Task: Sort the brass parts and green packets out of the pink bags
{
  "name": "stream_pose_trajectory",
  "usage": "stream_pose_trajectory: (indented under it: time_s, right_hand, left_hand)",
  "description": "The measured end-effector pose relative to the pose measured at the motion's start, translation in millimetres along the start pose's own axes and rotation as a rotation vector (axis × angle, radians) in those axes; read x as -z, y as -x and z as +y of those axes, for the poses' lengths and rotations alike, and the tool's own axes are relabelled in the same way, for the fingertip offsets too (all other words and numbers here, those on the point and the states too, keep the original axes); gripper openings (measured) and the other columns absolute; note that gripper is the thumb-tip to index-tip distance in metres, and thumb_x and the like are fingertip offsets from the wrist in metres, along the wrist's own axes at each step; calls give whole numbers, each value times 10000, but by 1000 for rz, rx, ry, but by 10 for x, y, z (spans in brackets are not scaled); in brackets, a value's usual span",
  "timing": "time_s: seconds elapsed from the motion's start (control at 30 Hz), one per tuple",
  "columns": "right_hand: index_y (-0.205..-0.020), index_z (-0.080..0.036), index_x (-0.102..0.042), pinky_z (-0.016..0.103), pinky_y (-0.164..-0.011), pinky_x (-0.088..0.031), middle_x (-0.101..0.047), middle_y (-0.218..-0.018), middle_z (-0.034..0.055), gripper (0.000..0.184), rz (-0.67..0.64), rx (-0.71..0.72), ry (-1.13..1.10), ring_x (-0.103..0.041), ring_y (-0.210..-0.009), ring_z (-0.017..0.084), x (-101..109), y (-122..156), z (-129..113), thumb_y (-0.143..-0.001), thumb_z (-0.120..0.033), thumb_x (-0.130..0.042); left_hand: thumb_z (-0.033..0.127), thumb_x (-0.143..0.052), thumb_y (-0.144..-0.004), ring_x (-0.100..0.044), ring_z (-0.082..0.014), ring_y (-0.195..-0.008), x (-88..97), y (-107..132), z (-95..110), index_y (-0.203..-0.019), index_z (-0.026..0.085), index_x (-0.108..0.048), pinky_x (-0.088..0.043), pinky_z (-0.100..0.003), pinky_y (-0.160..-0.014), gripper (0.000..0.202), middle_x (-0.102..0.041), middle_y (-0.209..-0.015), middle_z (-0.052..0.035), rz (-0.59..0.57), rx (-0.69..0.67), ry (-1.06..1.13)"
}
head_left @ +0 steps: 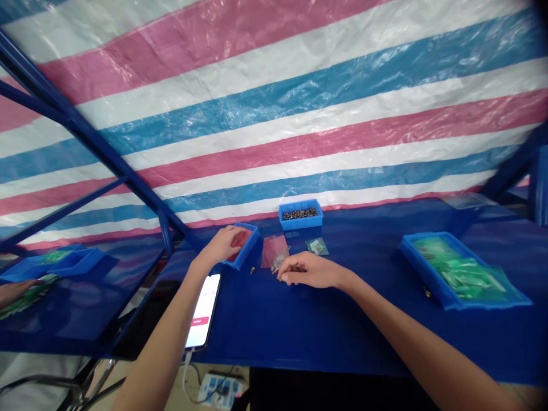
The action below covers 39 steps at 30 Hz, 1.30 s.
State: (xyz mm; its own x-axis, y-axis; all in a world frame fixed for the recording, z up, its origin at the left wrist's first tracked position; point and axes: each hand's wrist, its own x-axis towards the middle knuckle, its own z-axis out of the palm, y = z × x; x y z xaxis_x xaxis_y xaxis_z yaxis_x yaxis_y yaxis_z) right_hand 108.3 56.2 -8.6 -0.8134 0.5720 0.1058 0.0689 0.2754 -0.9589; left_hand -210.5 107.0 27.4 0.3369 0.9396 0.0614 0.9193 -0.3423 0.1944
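Observation:
My left hand reaches over a small blue bin of red plastic bags. Its thumb and fingers are apart at the bags, with no bag visibly lifted. On the blue table, my right hand is curled with its palm down, closed around small brownish metal parts that show between the fingers. Just beyond those fingers lie a red bag and a clear bag with pale contents, partly overlapping. One small brass-coloured part rests between my hands.
A blue bin of small metal parts stands at the back, with a small clear packet before it. Rightward is a blue tray of green bags. A phone on a cable lies left. Another person's hand works at far left.

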Motion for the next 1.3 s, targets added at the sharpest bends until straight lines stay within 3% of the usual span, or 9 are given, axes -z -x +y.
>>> stream_pose_trajectory:
  time_s: [0.1, 0.37, 0.5, 0.6, 0.77, 0.93, 1.03, 1.2, 1.3]
  right_hand:
    - [-1054, -193, -718, 258, -677, -502, -718, -967, 62, 277, 3, -3, 3, -657, -796, 152, 4, 1, -9, -931, -404, -588]
    - [-1043, -193, -714, 255, -684, -504, -722, -976, 57, 242, 12, -34, -8, -661, -801, 153, 10, 0, -8, -921, -367, -598]
    - [-1026, -202, -715, 254, -685, -504, -722, -968, 49, 234, 16, -31, -24, -661, -805, 152, 14, 3, -14, -913, -373, -603]
    - [-981, -200, -718, 246, -645, -490, -714, -897, 40, 238, 48, -25, -29, -648, -762, 147, 27, 11, -49, -907, -394, -603]
    - [-856, -182, -690, 254, -601, -465, -674, -737, 20, 255, 288, -57, 24, -600, -643, 134, 110, 7, -56, -906, -402, -572]
    - [-835, -174, -683, 260, -583, -446, -655, -699, 21, 281, 531, -54, 45, -581, -607, 134, 240, -13, 88, -887, -422, -563]
    - [-799, -176, -672, 256, -561, -424, -641, -674, 14, 274, 612, -74, 46, -564, -574, 126, 295, -15, 168, -872, -416, -561]
    - [-807, -178, -672, 254, -551, -417, -631, -653, 6, 266, 654, -84, 76, -560, -547, 122, 317, -17, 210, -874, -393, -531]
    - [-796, -180, -665, 251, -559, -424, -631, -655, 3, 265, 642, -84, 88, -563, -550, 120, 302, -24, 207, -878, -394, -532]
  left_hand:
    - [276, -633, -803, -573, -302, -1183, -76, -67, -19, -1312, 188, -592, -429, -419, -1046, 519, -617, -1303, -121, 78, -16, 2]
    - [319, -636, -827, -561, -299, -1192, -173, -115, -8, -1241, 191, -607, -434, -432, -1043, 434, -623, -1264, -118, 248, 38, 24]
    - [284, -586, -860, -626, -276, -1046, -209, -97, -2, -1058, 210, -678, -481, -413, -960, 231, -673, -1114, -95, 230, 46, 37]
    - [228, -594, -838, -661, -235, -902, -239, -103, -26, -1035, 216, -685, -515, -368, -873, 218, -687, -1066, -80, 190, 40, 53]
    - [228, -639, -809, -668, -211, -858, -254, -109, -27, -1058, 232, -673, -519, -324, -815, 252, -700, -1076, -60, 170, 54, 65]
    - [216, -666, -785, -664, -207, -809, -244, -59, 39, -1065, 224, -671, -514, -313, -756, 280, -707, -1036, -60, 169, 90, 55]
    - [208, -677, -780, -660, -224, -832, -206, -7, 151, -1060, 205, -682, -512, -335, -788, 279, -702, -1021, -78, 185, 98, 38]
    - [341, -574, -908, -555, -296, -1150, -253, 30, 606, -1208, 211, -636, -392, -438, -1032, 333, -637, -1201, -119, 287, 42, -21]
    - [420, -598, -898, -554, -285, -1160, -402, -61, 857, -1240, 201, -620, -390, -398, -1034, 407, -639, -1214, -116, 79, -98, 24]
